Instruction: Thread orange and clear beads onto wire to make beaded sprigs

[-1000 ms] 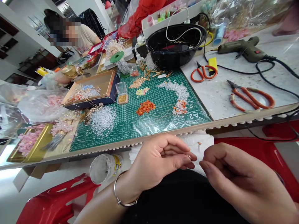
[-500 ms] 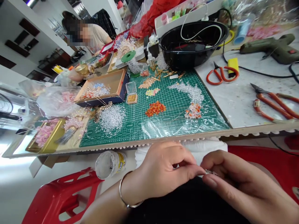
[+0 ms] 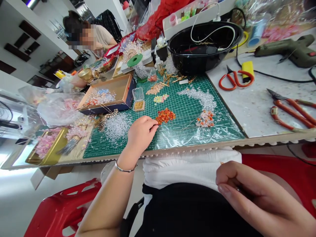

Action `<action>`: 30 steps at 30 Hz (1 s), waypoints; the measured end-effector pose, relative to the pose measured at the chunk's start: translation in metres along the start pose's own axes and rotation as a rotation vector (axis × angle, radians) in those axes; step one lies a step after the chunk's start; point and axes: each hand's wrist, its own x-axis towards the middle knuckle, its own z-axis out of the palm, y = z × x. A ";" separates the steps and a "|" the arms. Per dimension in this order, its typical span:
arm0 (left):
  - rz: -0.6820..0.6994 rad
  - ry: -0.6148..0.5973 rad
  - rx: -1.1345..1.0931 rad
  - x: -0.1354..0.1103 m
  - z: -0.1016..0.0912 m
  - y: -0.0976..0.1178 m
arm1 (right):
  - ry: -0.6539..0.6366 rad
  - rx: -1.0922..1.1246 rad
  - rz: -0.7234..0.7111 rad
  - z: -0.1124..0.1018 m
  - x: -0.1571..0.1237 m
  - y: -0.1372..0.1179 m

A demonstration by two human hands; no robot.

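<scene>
My left hand [image 3: 142,134] reaches over the green cutting mat [image 3: 138,144], thumb and fingertips pressed together at the left edge of a pile of small orange beads [image 3: 166,116]. Whatever lies in that pinch is too small to make out. Above my lap, at the lower right, my right hand [image 3: 256,191] is closed with thumb against curled fingers. A tiny shiny bit shows inside its grip; the rest is hidden. Clear beads [image 3: 117,126] are heaped left of my left hand. On the mat's right side, clear and orange flower-like pieces [image 3: 205,118] lie by thin wires.
A box of beaded stems [image 3: 105,95], a small case of gold beads [image 3: 139,105] and a green spool [image 3: 135,60] stand behind. To the right are a black basin [image 3: 197,59], red-handled cutters [image 3: 236,80], pliers [image 3: 291,107] and a glue gun [image 3: 286,51]. Someone sits across the table.
My left hand has left my right hand and moved up and leftward to the orange beads. My right hand stays near its place, closed.
</scene>
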 end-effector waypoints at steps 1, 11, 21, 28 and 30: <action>0.001 -0.005 0.001 0.000 0.002 0.001 | 0.006 0.001 0.010 0.000 0.000 0.000; -0.115 0.052 -0.187 0.002 -0.008 -0.015 | -0.038 -0.028 0.068 0.003 -0.002 0.003; -0.348 -0.252 -1.419 -0.041 -0.020 0.067 | 0.144 -0.077 -0.147 -0.003 -0.002 -0.004; -0.620 -0.646 -1.938 -0.064 -0.010 0.118 | 0.281 -0.187 -0.302 -0.005 -0.010 -0.013; -0.619 -0.647 -1.951 -0.065 -0.009 0.118 | 0.278 -0.188 -0.303 -0.005 -0.010 -0.014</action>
